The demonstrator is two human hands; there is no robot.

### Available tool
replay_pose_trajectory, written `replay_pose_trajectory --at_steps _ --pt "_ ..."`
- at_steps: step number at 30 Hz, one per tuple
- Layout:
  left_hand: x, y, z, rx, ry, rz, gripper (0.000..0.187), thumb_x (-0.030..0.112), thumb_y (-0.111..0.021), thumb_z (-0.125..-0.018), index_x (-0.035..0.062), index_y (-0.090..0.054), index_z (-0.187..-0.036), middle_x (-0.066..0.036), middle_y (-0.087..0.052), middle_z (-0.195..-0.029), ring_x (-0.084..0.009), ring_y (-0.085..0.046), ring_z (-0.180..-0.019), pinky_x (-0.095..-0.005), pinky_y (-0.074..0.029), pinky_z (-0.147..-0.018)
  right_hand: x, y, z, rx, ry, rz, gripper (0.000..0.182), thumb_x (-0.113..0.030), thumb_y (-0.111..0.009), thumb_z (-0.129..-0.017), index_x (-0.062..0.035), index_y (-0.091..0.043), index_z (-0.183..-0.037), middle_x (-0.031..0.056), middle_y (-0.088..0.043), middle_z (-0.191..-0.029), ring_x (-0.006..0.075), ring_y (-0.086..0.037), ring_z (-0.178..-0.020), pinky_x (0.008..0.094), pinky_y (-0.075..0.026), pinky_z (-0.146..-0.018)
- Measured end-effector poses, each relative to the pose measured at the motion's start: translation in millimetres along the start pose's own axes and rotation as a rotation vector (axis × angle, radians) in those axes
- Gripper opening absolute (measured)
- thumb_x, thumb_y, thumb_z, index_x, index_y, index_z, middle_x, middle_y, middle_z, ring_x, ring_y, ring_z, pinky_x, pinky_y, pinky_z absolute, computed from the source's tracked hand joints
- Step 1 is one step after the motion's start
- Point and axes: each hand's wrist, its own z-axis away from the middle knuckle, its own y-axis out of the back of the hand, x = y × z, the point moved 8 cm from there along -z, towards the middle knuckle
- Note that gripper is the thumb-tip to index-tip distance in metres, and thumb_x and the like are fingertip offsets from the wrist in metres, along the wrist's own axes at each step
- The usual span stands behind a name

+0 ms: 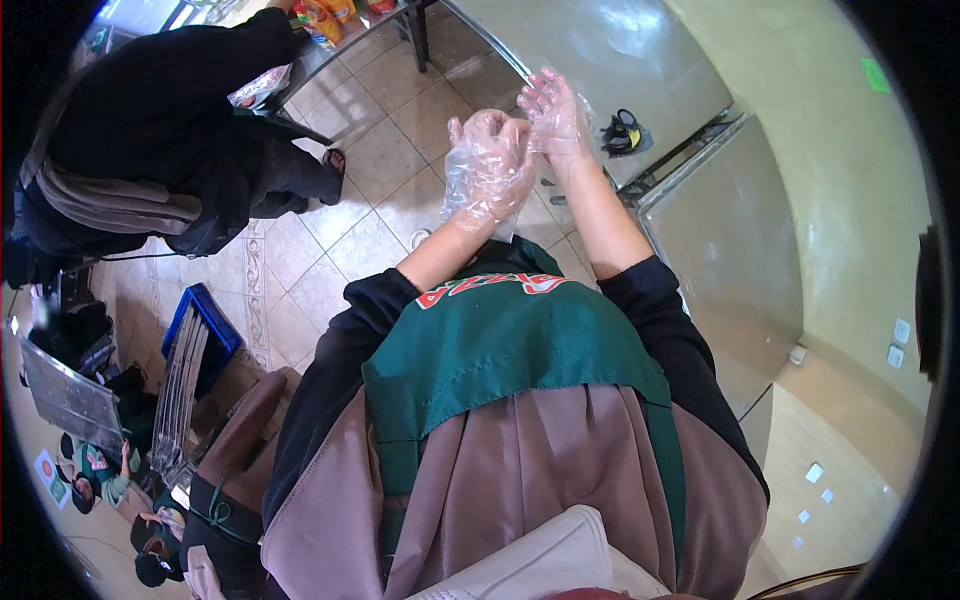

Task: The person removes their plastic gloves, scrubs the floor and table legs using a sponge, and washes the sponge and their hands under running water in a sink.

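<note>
Both of my hands wear clear, thin plastic gloves and are held up close together in front of me. My left hand [492, 165] has a loose, crinkled glove that bunches around its wrist. Its fingers are bent, and those nearest the right wrist close on the cuff of the right glove [562, 138]. My right hand [552, 108] is raised with its fingers stretched out and slightly apart, holding nothing. Below them is my green apron [520, 335] with red-and-white lettering, over black sleeves.
A metal surface [590, 45] with a small black-and-yellow object [625, 133] lies at the right. A person in black [150, 130] stands at the left by a table with colourful packets [322, 20]. A blue crate [215, 320] is on the tiled floor [350, 250]. Other people are at lower left.
</note>
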Motion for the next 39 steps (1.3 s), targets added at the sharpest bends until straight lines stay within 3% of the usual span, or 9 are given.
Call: replay_pose_trajectory --at_steps 9,17,21,25,27,30,33,37,39 --pt "-24.2 26.8 -17.4 0.017 0.072 -0.151 0.012 0.023 -0.056 -0.075 0.0112 -0.059 -0.076 -0.008 -0.057 -0.075 -0.0267 -0.056 -0.078 -0.0462 -0.038 -0.080 21.6 -35.1 29.0 -0.433 0.486 1.017 0.023 -0.008 -0.051 -0.080 0.0000 -0.057 -0.101 0.0131 -0.060 -0.098 0.0214 -0.058 -0.085 0.0320 -0.047 -0.078" --pt "-40.0 38.6 -3.2 0.000 0.097 -0.210 0.013 0.023 -0.056 -0.075 0.0111 -0.056 -0.068 -0.007 -0.055 -0.071 -0.0258 -0.055 -0.075 -0.0441 -0.039 -0.074 23.5 -70.8 74.8 -0.713 0.704 1.625 0.040 -0.014 -0.040 -0.087 0.0085 -0.039 -0.119 0.0281 -0.038 -0.124 0.0394 -0.038 -0.116 0.0386 -0.031 -0.099" --pt "-41.2 40.1 1.7 0.000 0.101 -0.235 0.011 0.023 -0.057 -0.074 0.0129 -0.057 -0.070 -0.005 -0.056 -0.072 -0.0248 -0.055 -0.076 -0.0443 -0.040 -0.074 18.8 -71.3 93.8 -0.839 0.688 1.573 0.043 -0.013 -0.039 -0.087 0.0121 -0.033 -0.122 0.0311 -0.031 -0.128 0.0416 -0.033 -0.119 0.0385 -0.027 -0.101" --pt "-93.2 45.7 -0.7 -0.002 0.213 -0.262 0.013 0.024 -0.058 -0.075 0.0110 -0.057 -0.074 -0.008 -0.055 -0.074 -0.0277 -0.055 -0.074 -0.0423 -0.042 -0.070 9.9 -77.8 110.1 -1.021 0.310 1.151 0.046 -0.017 -0.042 -0.088 0.0089 -0.033 -0.126 0.0236 -0.030 -0.134 0.0352 -0.029 -0.125 0.0364 -0.023 -0.104" --pt "-139.4 45.6 15.5 -0.021 0.319 -0.248 0.015 0.024 -0.058 -0.075 0.0094 -0.057 -0.074 -0.010 -0.055 -0.074 -0.0295 -0.055 -0.073 -0.0418 -0.042 -0.068 17.0 -69.5 126.6 -1.009 -0.315 0.704 0.046 -0.016 -0.047 -0.086 0.0070 -0.037 -0.125 0.0181 -0.034 -0.134 0.0268 -0.031 -0.126 0.0341 -0.028 -0.102" --pt "-190.8 51.1 43.3 0.008 0.457 -0.123 0.019 0.024 -0.057 -0.076 0.0049 -0.057 -0.075 -0.015 -0.055 -0.072 -0.0330 -0.055 -0.071 -0.0414 -0.042 -0.064 -35.3 -64.6 110.3 -0.807 -0.565 0.027 0.046 -0.014 -0.051 -0.084 0.0070 -0.039 -0.123 0.0145 -0.039 -0.132 0.0234 -0.035 -0.123 0.0328 -0.032 -0.098" --pt "-207.8 69.4 66.2 -0.066 0.769 -0.100 0.022 0.023 -0.057 -0.074 0.0010 -0.059 -0.078 -0.020 -0.058 -0.075 -0.0329 -0.057 -0.073 -0.0414 -0.042 -0.064 -63.7 -13.4 59.2 -0.442 -0.291 -0.003 0.047 -0.014 -0.053 -0.082 0.0028 -0.041 -0.124 0.0124 -0.041 -0.130 0.0254 -0.038 -0.121 0.0340 -0.035 -0.096" --pt "-182.5 44.4 58.7 -0.119 0.746 -0.063 0.023 0.024 -0.057 -0.074 0.0010 -0.059 -0.078 -0.020 -0.058 -0.075 -0.0319 -0.058 -0.072 -0.0405 -0.043 -0.064 -84.3 -64.4 104.2 -0.643 0.805 1.423 0.054 -0.018 -0.058 -0.075 -0.0126 -0.042 -0.127 0.0127 -0.034 -0.134 0.0313 -0.029 -0.125 0.0393 -0.026 -0.102" --pt "-151.4 23.1 43.1 -0.307 0.616 -0.049 0.024 0.025 -0.058 -0.074 0.0013 -0.060 -0.080 -0.019 -0.059 -0.075 -0.0295 -0.057 -0.069 -0.0392 -0.043 -0.063 -55.9 -92.9 132.4 -0.770 0.923 1.817 0.057 -0.016 -0.058 -0.074 -0.0127 -0.041 -0.128 0.0129 -0.029 -0.137 0.0321 -0.025 -0.127 0.0413 -0.021 -0.104"
